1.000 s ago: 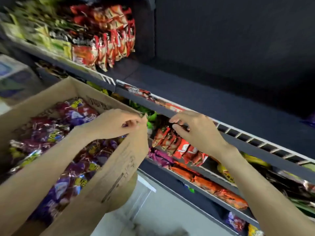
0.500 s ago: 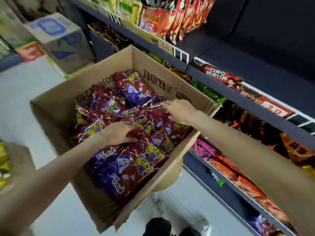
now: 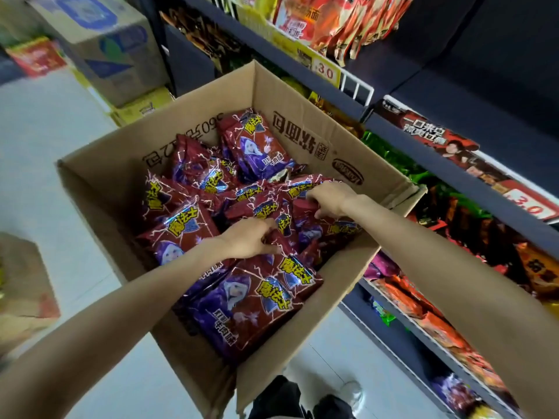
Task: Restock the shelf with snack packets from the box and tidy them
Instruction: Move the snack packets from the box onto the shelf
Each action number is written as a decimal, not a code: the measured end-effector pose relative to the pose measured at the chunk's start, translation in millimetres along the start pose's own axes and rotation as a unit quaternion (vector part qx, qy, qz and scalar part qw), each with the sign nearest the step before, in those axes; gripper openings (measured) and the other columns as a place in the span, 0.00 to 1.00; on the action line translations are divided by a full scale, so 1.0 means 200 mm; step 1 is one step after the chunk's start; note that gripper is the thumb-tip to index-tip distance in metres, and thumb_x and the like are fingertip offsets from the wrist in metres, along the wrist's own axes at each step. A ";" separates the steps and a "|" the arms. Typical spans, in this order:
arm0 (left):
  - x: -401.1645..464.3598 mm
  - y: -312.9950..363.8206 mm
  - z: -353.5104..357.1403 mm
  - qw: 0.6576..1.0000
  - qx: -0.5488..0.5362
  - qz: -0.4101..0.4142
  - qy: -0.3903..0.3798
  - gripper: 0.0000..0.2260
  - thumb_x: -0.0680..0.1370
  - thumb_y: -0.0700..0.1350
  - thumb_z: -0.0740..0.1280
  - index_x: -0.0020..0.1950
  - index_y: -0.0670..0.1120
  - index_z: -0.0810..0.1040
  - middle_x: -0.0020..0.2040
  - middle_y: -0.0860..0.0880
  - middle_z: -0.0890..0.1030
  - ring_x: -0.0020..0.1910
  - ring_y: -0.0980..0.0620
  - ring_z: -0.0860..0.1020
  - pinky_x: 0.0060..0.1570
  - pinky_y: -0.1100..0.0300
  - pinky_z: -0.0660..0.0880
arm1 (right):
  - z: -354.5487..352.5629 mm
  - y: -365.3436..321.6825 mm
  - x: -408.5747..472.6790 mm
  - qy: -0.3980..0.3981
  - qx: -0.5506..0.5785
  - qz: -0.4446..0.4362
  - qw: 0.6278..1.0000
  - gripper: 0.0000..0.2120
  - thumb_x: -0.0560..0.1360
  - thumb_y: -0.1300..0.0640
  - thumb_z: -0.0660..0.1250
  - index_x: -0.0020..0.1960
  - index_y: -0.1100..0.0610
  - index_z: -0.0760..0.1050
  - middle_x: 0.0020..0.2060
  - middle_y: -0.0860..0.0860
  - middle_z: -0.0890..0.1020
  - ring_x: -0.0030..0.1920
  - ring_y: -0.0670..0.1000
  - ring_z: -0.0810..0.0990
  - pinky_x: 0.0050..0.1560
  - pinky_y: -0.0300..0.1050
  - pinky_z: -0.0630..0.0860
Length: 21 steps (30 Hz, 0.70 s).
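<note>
An open cardboard box (image 3: 305,137) stands in front of me, filled with several dark red and purple snack packets (image 3: 248,300). Both my hands are down inside it. My left hand (image 3: 246,238) pinches the edge of a packet near the box's middle. My right hand (image 3: 331,199) curls its fingers around the top of another packet close to the right wall. The dark shelf (image 3: 514,95) to the right is bare behind its wire rail and price strip (image 3: 453,152).
Lower shelves (image 3: 438,325) at right hold orange, green and purple packets. Red packets (image 3: 348,22) hang on the upper left shelf. Stacked cartons (image 3: 102,46) sit on the floor at the back left. A brown bag (image 3: 21,288) lies at left. My shoes (image 3: 348,394) show below the box.
My hands left the box flap and the shelf rail and dropped into the box. They now close on packets, and my view has tilted down onto the box.
</note>
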<state>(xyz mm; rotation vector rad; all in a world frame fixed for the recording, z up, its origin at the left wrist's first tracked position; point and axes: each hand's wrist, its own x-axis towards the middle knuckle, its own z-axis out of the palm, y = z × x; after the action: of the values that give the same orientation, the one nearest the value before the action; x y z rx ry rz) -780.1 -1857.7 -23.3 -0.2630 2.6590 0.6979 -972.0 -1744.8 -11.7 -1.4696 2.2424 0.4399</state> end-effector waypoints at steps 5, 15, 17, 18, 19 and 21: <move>-0.09 0.00 -0.11 0.989 -0.106 0.006 0.099 0.16 0.78 0.51 0.64 0.62 0.43 0.68 0.51 0.48 0.79 0.49 0.48 0.79 0.48 0.57 0.74 | -0.12 0.01 -0.15 0.071 0.045 0.010 0.996 0.13 0.75 0.52 0.68 0.56 0.56 0.78 0.51 0.54 0.80 0.54 0.57 0.78 0.50 0.48 0.73; -0.20 0.21 -0.41 0.896 -0.197 0.065 0.393 0.08 0.80 0.49 0.62 0.58 0.49 0.71 0.45 0.48 0.82 0.41 0.50 0.82 0.39 0.47 0.80 | -0.32 0.17 -0.77 0.513 0.016 0.142 0.846 0.12 0.78 0.53 0.62 0.48 0.63 0.70 0.34 0.59 0.79 0.31 0.64 0.79 0.28 0.47 0.66; -0.21 0.34 -0.50 0.878 -0.209 0.097 0.419 0.06 0.80 0.52 0.61 0.54 0.54 0.69 0.42 0.48 0.82 0.37 0.51 0.82 0.35 0.46 0.79 | -0.31 0.24 -0.95 0.551 0.059 0.182 0.812 0.12 0.78 0.54 0.63 0.46 0.64 0.69 0.30 0.60 0.77 0.29 0.65 0.77 0.29 0.46 0.64; -0.21 0.42 -0.54 0.869 -0.224 0.114 0.425 0.05 0.79 0.54 0.60 0.53 0.56 0.69 0.42 0.48 0.81 0.37 0.50 0.82 0.35 0.45 0.79 | -0.30 0.28 -1.04 0.555 0.099 0.200 0.801 0.13 0.79 0.54 0.63 0.47 0.65 0.69 0.30 0.61 0.76 0.30 0.65 0.76 0.29 0.48 0.64; -0.21 0.50 -0.57 0.860 -0.246 0.134 0.427 0.05 0.79 0.55 0.60 0.52 0.56 0.69 0.43 0.48 0.81 0.39 0.50 0.82 0.37 0.44 0.79 | -0.28 0.33 -1.14 0.561 0.140 0.212 0.788 0.13 0.79 0.53 0.63 0.47 0.65 0.69 0.30 0.61 0.76 0.30 0.65 0.75 0.30 0.50 0.66; -0.20 0.69 -0.61 0.842 -0.289 0.179 0.419 0.03 0.79 0.53 0.60 0.52 0.56 0.69 0.45 0.49 0.81 0.44 0.50 0.82 0.40 0.42 0.79 | -0.23 0.43 -1.35 0.578 0.222 0.225 0.752 0.13 0.78 0.53 0.64 0.46 0.64 0.70 0.30 0.56 0.76 0.31 0.60 0.75 0.33 0.51 0.67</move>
<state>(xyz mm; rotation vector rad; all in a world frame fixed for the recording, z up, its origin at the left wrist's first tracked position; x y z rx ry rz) -818.5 -1796.7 150.6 -0.2702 3.2492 1.8898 -963.5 -1520.3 167.1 -0.9621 3.2605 -1.1744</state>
